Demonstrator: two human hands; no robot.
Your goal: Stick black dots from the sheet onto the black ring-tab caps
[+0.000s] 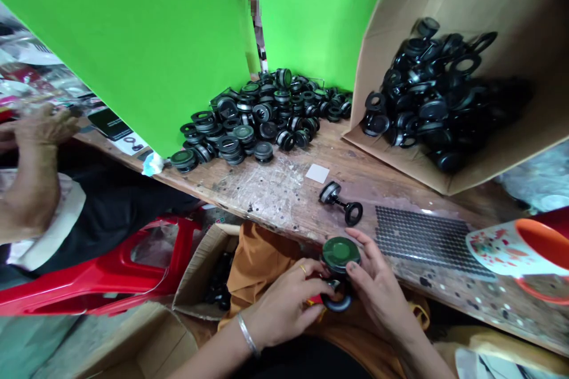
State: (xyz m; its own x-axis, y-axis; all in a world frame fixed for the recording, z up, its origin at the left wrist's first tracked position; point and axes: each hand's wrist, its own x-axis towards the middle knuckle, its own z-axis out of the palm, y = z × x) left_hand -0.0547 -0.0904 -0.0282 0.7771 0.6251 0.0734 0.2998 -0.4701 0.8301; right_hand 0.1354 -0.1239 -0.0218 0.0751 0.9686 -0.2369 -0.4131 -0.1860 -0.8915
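Note:
Above my lap, near the table's front edge, I hold a black mount [341, 256] with a round disc and a ring. The disc faces up and reflects green. My left hand [296, 296] is closed about its lower part, fingers at the ring [336, 302]. My right hand [371, 275] grips the disc's right edge, thumb on the rim and forefinger stretched out beyond it. Part of the mount is hidden by my fingers. On the table just ahead lies another such mount [341, 204], its disc and ring joined by a short stem.
A heap of black mounts [267, 109] lies against green panels [133, 41]. A cardboard box [400, 169] on its side holds more. A dotted black sheet [427, 240], a white square [317, 173] and a mug [502, 246] are on the table. Another person's hand [42, 124] is at left.

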